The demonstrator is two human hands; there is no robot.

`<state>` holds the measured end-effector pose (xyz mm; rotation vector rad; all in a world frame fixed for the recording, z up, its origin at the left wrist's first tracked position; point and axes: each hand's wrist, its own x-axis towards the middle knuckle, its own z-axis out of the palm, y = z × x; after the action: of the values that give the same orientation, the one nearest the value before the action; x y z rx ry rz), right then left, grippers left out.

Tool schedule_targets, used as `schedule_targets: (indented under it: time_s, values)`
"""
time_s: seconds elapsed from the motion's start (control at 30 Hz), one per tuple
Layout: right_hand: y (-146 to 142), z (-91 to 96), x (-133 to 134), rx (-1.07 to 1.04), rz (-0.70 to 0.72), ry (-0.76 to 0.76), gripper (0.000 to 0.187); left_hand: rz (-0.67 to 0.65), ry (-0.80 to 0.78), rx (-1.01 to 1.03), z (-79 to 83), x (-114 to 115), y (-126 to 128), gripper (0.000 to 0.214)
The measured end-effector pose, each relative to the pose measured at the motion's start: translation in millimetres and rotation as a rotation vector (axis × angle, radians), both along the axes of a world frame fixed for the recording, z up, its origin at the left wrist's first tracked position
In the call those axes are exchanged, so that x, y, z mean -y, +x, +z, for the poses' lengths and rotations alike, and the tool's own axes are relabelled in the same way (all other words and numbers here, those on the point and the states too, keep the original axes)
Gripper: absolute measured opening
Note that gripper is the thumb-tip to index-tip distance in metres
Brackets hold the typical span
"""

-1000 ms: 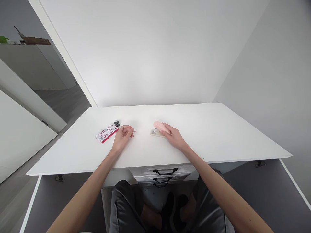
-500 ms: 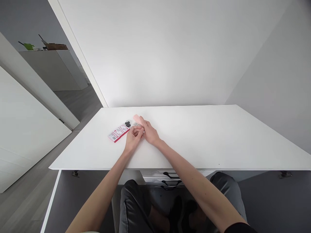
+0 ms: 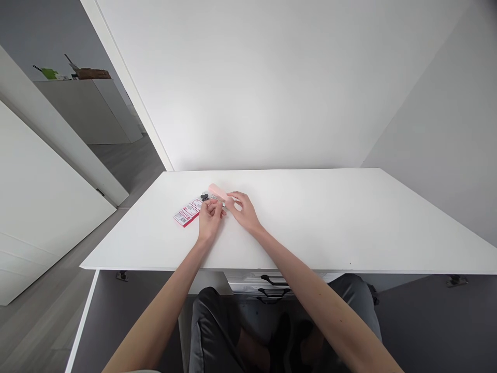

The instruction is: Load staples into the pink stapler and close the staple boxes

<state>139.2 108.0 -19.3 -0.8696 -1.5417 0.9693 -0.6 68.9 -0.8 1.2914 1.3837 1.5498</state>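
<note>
A white desk (image 3: 310,217) stood against bare walls. The left hand (image 3: 209,220), fingers curled together, hid whatever it pinched beside a pink stapler (image 3: 217,192); the right hand (image 3: 243,210) rested loosely apart against it, near a red-edged card (image 3: 187,213).

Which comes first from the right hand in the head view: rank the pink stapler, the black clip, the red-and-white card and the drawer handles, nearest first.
1. Pink stapler: at the right hand's fingertips, just to their left.
2. Black clip: past the stapler, farther left.
3. Red-and-white card: left again, beyond the left hand.
4. Drawer handles: under the table's near edge, farthest.
</note>
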Motion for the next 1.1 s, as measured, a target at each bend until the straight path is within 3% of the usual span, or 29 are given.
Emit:
schedule_targets:
  time_s: [0.2, 0.4, 0.53, 0.67, 0.83, 0.97, 1.1]
  values:
    - [5.5, 4.8, 14.3, 0.100, -0.083, 0.072, 0.023, -0.055, 0.000, 0.004, 0.1, 1.2, -0.4, 0.039]
    - [8.0, 4.2, 16.9, 0.048, -0.165, 0.044, 0.023, -0.115, -0.003, -0.093, 0.4, 3.3, 2.2, 0.037]
    - [19.3, 2.0, 21.3, -0.078, -0.180, -0.088, 0.026, 0.056, 0.082, -0.406, 0.2, 5.6, 3.4, 0.025]
    - [52.7, 0.2, 36.8, -0.092, -0.173, -0.153, 0.032, 0.256, 0.132, -0.634, 1.1, 8.2, -7.3, 0.020]
    - [118.0, 1.2, 70.2, -0.035, -0.119, -0.273, 0.039, 0.424, 0.113, -1.078, 2.9, 6.1, -43.8, 0.040]
    - [158.7, 0.2, 90.6, -0.005, -0.065, -0.313, 0.039, 0.359, 0.009, -1.156, 5.1, -5.1, -76.8, 0.056]
    - [171.5, -2.8, 96.4, -0.020, -0.018, -0.328, 0.038, 0.241, -0.069, -1.170, 11.6, -14.8, -87.5, 0.068]
